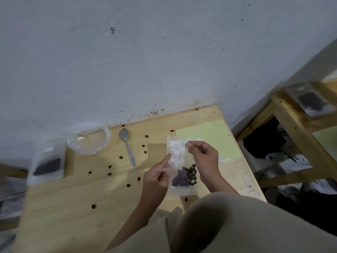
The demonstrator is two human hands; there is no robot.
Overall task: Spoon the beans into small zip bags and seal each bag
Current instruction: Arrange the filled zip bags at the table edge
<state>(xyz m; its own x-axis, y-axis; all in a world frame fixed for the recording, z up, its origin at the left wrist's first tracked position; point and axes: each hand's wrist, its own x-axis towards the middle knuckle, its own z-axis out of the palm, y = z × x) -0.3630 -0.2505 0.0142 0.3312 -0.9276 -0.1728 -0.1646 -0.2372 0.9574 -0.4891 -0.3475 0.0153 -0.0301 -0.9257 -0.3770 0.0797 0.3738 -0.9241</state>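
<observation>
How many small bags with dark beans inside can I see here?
3. The held bag is between the left hand and right hand; the left bag lies at the table's edge; the right bag on the wooden frame. Others may be hidden.

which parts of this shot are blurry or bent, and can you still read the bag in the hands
Head view: the filled bags at far left and far right are smeared; wide-angle bending curves the table edge and wall; the held zip bag, between left hand and right hand, is sharp enough to show separate beans; its label is unreadable.
</observation>
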